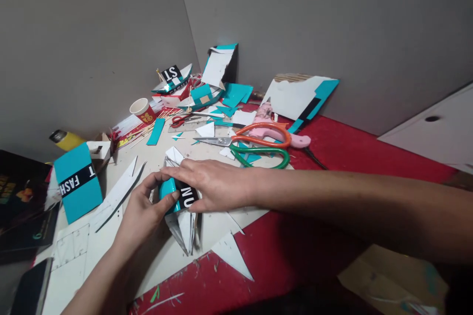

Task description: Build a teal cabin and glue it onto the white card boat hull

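A folded piece of card (182,206), teal and black with white letters on one face and white underneath, lies on the white board (111,251) in front of me. My left hand (146,211) pinches its teal left end between thumb and fingers. My right hand (210,184) lies flat over its top, fingers stretched out and pressing it down. The pointed white end of the card sticks out below both hands.
Scissors with orange and green handles (258,146) lie just beyond my hands beside a pink tool (275,133). A teal box with a black band (77,182) stands at left. Paper boats (173,81), a paper cup (142,110), scraps and red-handled scissors (181,119) crowd the corner. Grey walls close in behind.
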Demonstrator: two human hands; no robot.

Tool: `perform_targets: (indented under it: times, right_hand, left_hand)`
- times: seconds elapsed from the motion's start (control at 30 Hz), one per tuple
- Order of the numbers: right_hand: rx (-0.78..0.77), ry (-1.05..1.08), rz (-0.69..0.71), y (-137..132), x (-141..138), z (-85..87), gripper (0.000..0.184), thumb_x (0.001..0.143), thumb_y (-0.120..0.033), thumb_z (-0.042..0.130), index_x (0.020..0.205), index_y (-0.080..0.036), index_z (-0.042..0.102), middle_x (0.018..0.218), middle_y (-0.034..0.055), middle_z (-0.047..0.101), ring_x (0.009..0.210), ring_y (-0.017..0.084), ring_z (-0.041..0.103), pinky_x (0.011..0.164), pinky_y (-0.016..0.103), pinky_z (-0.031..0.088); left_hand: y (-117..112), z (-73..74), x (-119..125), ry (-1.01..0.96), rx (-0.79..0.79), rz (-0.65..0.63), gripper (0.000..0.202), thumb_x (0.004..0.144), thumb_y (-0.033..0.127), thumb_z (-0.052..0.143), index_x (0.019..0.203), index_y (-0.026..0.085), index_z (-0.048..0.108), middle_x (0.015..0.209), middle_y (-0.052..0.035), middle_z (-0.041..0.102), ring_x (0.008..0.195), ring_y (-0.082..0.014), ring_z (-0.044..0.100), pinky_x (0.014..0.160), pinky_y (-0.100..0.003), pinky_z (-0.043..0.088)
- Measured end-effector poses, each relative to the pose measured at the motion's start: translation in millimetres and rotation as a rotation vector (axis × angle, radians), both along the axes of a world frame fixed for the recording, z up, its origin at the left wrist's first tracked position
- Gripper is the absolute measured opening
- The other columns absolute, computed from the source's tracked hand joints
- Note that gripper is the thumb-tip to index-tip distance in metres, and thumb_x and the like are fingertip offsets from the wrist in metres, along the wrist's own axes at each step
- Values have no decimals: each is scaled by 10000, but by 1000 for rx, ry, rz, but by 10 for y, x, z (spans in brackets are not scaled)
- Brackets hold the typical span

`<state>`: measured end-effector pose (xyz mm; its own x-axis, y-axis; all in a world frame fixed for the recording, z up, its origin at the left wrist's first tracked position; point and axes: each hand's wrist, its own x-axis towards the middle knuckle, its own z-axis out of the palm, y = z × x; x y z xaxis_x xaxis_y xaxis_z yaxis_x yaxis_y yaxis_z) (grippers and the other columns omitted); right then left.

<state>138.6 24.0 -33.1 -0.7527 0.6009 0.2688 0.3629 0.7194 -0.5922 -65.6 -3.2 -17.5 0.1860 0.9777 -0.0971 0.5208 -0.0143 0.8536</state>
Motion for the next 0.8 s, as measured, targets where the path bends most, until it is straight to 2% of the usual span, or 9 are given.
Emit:
perform_targets:
  times: [0.2,0.33,0.43,0.5,0.6,0.67,0.73,0.8]
  right_hand:
    - [-37,58,28,15,-19,-6,759,784,-275,727,1432,-152,352,1123,139,579,1015,261,567,845,386,474]
    - [-60,82,21,10,-33,15,698,777,-233,734,1394,-162,414,1124,123,595,1016,247,576,857,377,479]
    - [-42,62,32,7,-26,33,617,795,-258,716,1357,-149,487,1083,123,598,985,249,583,841,374,486]
    - [-32,43,35,3,-21,48,582,810,-276,698,1349,-157,512,1096,125,590,988,249,584,847,373,487]
    - [-46,1,23,-19,-24,80,527,823,-301,681,1325,-208,548,1142,115,578,991,241,594,850,365,494]
    - [-43,-37,2,-45,-36,100,480,828,-309,670,1293,-245,573,1180,105,569,1010,240,596,863,371,497]
    - [-10,-66,-27,-74,-54,104,482,821,-306,670,1290,-259,569,1259,108,537,1078,253,579,904,390,490]
    - [49,-90,-44,-93,-70,82,502,808,-322,682,1292,-253,563,1341,123,488,1154,275,544,944,415,477]
  left_hand:
    - [-41,-40,7,-70,-26,10,293,799,338,708,1040,226,586,1054,-9,639,1017,-199,583,903,-303,460]
    - [-60,-34,-29,-104,-9,14,329,825,355,682,1113,239,572,1145,-23,631,1123,-208,561,961,-305,443]
    - [-38,-23,-100,-142,60,111,389,845,384,652,1198,260,545,1289,-43,570,1219,-220,509,978,-314,442]
    - [-10,-40,-147,-183,101,207,391,844,408,643,1193,255,555,1330,-54,542,1206,-227,520,949,-323,464]
    - [33,-121,-180,-280,30,294,370,841,442,629,1130,215,583,1221,-77,600,1040,-223,608,805,-313,515]
    - [52,-197,-179,-309,-35,281,368,846,444,620,1117,197,589,1088,-75,646,933,-208,630,719,-289,510]
    - [64,-264,-170,-304,-49,226,357,851,423,620,1115,184,600,1028,-72,662,905,-203,625,707,-284,496]
    - [69,-310,-163,-308,-42,183,342,853,397,619,1107,167,614,1055,-84,666,928,-211,616,743,-302,491]
